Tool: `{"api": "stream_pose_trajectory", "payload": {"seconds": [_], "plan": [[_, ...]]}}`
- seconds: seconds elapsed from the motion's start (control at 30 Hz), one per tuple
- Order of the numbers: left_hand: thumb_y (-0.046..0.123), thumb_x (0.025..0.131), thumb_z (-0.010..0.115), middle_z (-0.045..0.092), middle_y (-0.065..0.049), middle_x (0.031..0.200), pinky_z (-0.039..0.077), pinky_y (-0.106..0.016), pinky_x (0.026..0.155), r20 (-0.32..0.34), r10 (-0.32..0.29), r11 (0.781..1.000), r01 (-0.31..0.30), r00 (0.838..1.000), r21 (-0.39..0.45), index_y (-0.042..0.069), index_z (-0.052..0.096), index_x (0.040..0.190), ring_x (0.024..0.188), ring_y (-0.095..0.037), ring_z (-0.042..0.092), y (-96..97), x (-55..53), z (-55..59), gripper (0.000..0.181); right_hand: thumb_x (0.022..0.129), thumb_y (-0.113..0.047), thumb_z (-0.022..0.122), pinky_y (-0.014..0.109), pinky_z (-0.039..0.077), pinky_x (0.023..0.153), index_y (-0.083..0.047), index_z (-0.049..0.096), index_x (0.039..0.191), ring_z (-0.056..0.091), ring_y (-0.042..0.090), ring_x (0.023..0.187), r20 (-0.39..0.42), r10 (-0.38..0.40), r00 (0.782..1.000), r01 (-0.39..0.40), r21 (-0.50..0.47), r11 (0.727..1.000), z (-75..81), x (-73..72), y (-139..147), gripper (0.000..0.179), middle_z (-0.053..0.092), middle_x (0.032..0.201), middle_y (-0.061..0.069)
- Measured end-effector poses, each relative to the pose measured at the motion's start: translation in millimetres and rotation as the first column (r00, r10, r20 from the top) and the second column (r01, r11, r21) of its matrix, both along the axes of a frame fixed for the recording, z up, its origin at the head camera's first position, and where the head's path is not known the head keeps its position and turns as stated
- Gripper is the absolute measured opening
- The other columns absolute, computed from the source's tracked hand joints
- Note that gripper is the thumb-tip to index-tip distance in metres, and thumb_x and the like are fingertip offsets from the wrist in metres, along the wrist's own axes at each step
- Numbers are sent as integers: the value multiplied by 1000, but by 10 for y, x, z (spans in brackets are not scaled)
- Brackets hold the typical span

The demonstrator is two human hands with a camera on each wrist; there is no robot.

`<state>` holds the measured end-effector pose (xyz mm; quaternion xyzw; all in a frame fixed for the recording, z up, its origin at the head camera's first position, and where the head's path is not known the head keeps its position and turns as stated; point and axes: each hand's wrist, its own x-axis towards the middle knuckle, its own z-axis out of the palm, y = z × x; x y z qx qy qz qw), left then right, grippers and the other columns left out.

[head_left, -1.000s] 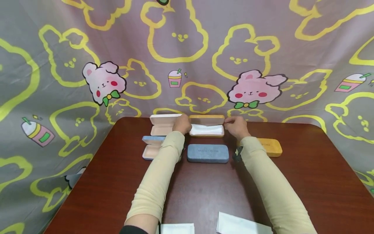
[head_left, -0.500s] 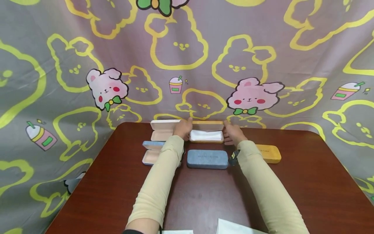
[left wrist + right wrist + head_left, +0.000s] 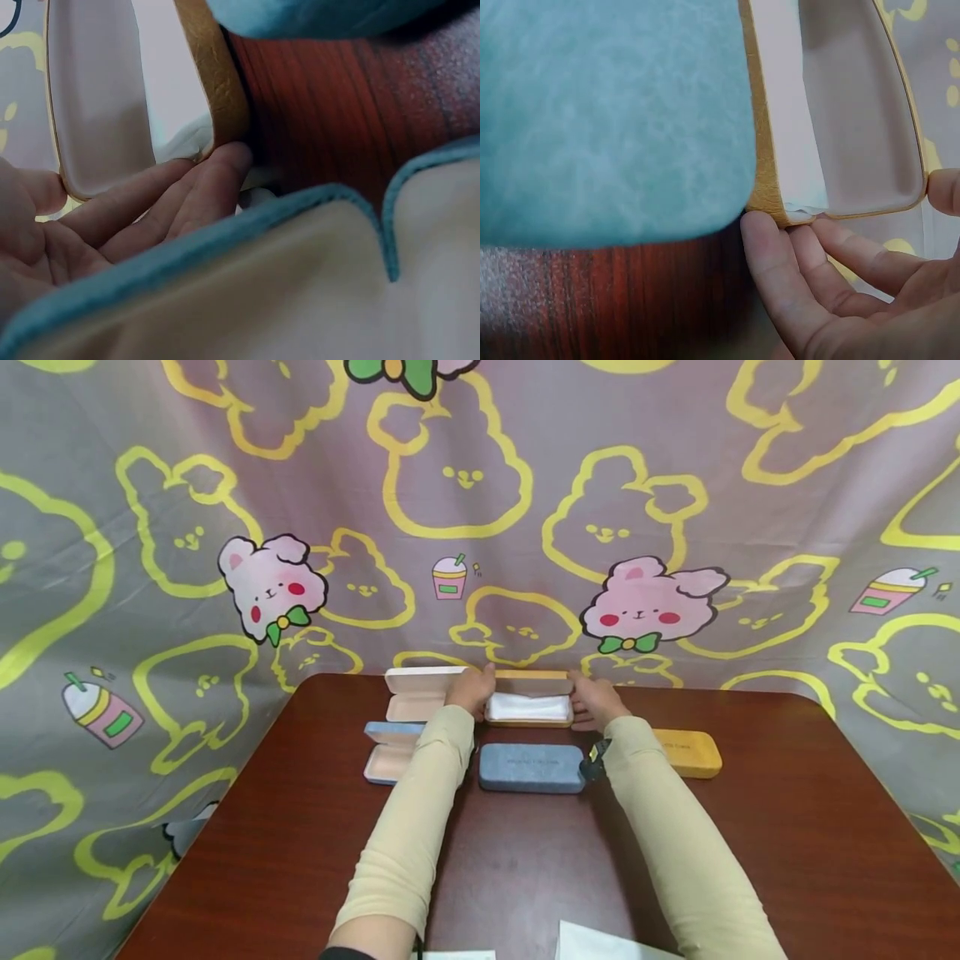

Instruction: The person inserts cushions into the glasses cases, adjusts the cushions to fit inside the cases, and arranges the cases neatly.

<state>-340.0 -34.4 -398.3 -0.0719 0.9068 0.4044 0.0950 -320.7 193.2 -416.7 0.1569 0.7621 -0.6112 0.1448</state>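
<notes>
At the back middle of the table, a yellow glasses case [image 3: 534, 677] stands with its lid raised. A folded white cloth [image 3: 528, 707] lies in its base. My left hand [image 3: 469, 691] holds the left end of this case; in the left wrist view its fingertips [image 3: 229, 155] touch the base's corner and the thumb meets the lid's edge. Opposite, my right hand [image 3: 597, 700] holds the right end the same way, thumb at the lid's rim and fingers [image 3: 765, 244] against the base's corner in the right wrist view.
A closed blue glasses case [image 3: 531, 768] lies just in front, with a closed yellow case [image 3: 690, 753] right of it. To the left are an open white case [image 3: 412, 707] and an open blue case [image 3: 387, 766]. White cloth [image 3: 600, 943] lies at the near edge. A patterned curtain [image 3: 510, 552] hangs behind.
The right hand has come from a pinched pose near the lid's corner down round the case's right end. The left thumb now stands up by the lid. The head view has tilted up slightly.
</notes>
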Motion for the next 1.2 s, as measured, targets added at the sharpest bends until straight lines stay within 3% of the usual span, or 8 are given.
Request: {"api": "stream_pose_trajectory", "payload": {"seconds": [0.1,0.23,0.53,0.83,0.93,1.03,1.2], "plan": [[46,108,32,62,-22,95,58,-43,62,22,8,1000,-8,1000,13,-7,55,133,50,-26,60,-4,-14,5,63,101,-51,45,47,56,87,9,44,140,59,40,109,4,-3,1000,3,5,1000,3,-5,2,72,51,132,27],[47,108,34,63,-23,98,59,-45,67,48,23,999,-25,999,30,-7,55,133,51,-27,62,-8,-25,4,63,100,-51,45,45,57,84,8,44,141,59,38,109,13,1,1000,-1,11,1000,-2,-17,6,72,50,131,25],[44,107,37,67,-28,100,59,-48,74,77,27,996,-33,997,83,-7,61,119,81,-41,71,-17,18,54,58,98,-46,48,48,55,88,10,44,139,57,40,111,30,-6,1000,7,-26,1000,36,-4,10,69,48,133,26],[36,99,51,64,-28,110,58,-48,80,98,15,977,-36,995,210,-4,57,123,92,-41,69,-63,80,42,47,93,-33,47,49,53,92,12,47,134,58,38,105,34,-31,999,33,-39,999,11,-10,26,60,51,129,25],[33,98,57,66,-28,108,58,-48,79,92,-5,978,-15,996,208,-5,58,115,91,-41,70,-85,88,24,42,92,-27,48,48,52,94,11,43,136,59,38,106,26,-28,999,28,-11,1000,10,16,25,59,51,128,25],[22,94,64,65,-21,96,58,-47,77,72,-16,988,5,997,156,-3,58,102,84,-39,70,-84,88,13,27,90,-20,51,46,53,92,9,38,139,60,36,103,6,-32,999,32,32,999,9,41,13,59,51,125,23],[9,89,66,52,-9,83,58,-45,77,37,-7,995,3,999,103,0,53,87,76,-33,68,-70,129,20,16,87,-15,55,43,55,89,8,38,137,60,33,97,-23,-15,1000,17,92,996,-7,54,-3,58,50,117,20]]}}
